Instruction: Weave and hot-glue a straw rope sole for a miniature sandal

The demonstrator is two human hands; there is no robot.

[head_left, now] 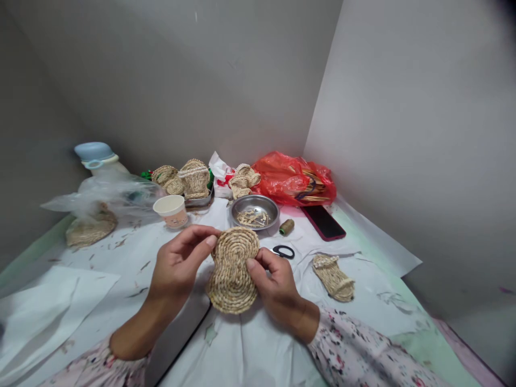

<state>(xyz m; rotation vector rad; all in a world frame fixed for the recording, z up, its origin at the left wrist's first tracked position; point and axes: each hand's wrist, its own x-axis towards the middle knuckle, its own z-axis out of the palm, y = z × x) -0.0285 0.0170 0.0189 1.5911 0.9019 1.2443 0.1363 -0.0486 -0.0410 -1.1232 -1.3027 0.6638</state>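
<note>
A woven straw piece shaped like a small shoe sole (234, 271), with coiled rounds at both ends and a narrower waist, is held up above the table. My left hand (179, 263) pinches its upper left edge between thumb and fingers. At the right side of the waist, my right hand (274, 274) grips the edge, thumb on the near face. Just behind my right hand lies a pair of scissors (285, 251), with one black handle loop showing and the rest mostly hidden. A small woven straw slipper (334, 277) rests on the table to the right.
Behind the hands stand a paper cup (170, 210) and a metal bowl (255, 211) with straw scraps. Nearby are a thread spool (286, 227), a phone (323, 222), a red plastic bag (290, 180), woven straw pieces (195, 180), a clear bag (92, 228) and a blue-capped bottle (97, 156).
</note>
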